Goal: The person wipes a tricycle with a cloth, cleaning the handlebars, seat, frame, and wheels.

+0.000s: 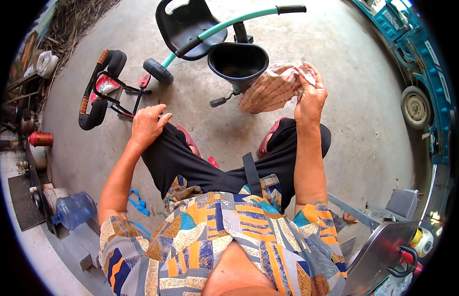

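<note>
"What have your right fingers got?"

"My right hand (pixel 311 98) is grasping a red-and-white checked cloth (pixel 270 91), bunched between thumb and fingers at its upper right end. The rest drapes down and to the left."

"Where does the cloth hang?"

"Out past my knees, just beside the right side of a black basket (pixel 239 84). I can't tell whether the two touch."

"And your left?"

"My left hand (pixel 149 126) is at my left knee, its fingers released and loosely bent, the thumb apart from them. I can't tell how much it leans on the knee."

"What's the basket part of?"

"A small ride-on in front of me, with a teal handlebar (pixel 224 26) ending in black grips and a black seat (pixel 190 29) behind it. A black pedal (pixel 218 102) sticks out below the basket, and a dark wheel (pixel 158 72) stands farther left."

"Anything near your left hand?"

"A black-and-red frame (pixel 106 91) with brown-wrapped grips, on the concrete floor (pixel 367 148). Well behind it, nearer my left elbow, lies a blue water jug (pixel 76 209)."
</note>
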{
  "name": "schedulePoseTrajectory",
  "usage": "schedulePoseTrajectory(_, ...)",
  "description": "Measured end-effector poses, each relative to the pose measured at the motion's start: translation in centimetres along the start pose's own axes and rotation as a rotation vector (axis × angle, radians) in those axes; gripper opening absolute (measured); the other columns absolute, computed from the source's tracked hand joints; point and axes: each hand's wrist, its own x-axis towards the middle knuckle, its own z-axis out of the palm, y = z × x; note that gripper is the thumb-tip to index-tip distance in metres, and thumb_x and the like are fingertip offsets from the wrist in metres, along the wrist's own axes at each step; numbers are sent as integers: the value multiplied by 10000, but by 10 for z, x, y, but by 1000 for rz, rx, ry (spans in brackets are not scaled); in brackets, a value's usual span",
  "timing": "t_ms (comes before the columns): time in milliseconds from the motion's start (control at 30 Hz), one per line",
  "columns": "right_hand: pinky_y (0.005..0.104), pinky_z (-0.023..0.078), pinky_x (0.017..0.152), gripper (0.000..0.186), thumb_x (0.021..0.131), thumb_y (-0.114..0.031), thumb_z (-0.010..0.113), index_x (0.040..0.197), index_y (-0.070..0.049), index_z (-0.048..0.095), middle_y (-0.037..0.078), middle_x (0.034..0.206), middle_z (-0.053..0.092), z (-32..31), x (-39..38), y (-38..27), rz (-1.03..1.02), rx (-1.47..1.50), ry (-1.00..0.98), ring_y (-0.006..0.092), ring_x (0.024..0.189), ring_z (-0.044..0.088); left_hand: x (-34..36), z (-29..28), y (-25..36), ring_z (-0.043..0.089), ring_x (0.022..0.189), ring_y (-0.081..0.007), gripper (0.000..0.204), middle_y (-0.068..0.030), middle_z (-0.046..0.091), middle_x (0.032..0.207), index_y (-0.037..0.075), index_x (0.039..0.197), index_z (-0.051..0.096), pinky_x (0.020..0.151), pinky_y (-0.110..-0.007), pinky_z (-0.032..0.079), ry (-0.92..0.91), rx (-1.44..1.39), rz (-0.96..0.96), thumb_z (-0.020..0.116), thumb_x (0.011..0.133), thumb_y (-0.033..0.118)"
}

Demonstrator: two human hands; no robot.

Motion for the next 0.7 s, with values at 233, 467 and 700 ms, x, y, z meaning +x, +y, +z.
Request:
schedulePoseTrajectory(233,264,540,813,301,909,29,550,1210,15,562,104,1099,657,-6,2,-8,34,109,140,162,965,650,44,-10,13,643,775,-316,311,-178,656,872,0,1065,618,690,-396,487,108,-355,-7,664,853,222)
schedulePoseTrajectory(467,247,524,800,301,899,39,547,1195,4,583,84,1085,656,40,16,-28,-14,-31,-52,143,940,640,143,11,14,592,995,-373,426,-215,625,1071,-32,1152,583,882,-420,464,435,-169,50,671,818,218)
schedulePoseTrajectory(700,261,495,906,335,896,83,526,1220,9,563,120,1172,624,86,48,5,-130,-317,-175,173,1046,616,183,38,34,586,953,-398,393,-224,621,980,8,1003,590,813,-471,464,283,-118,-113,683,828,348)
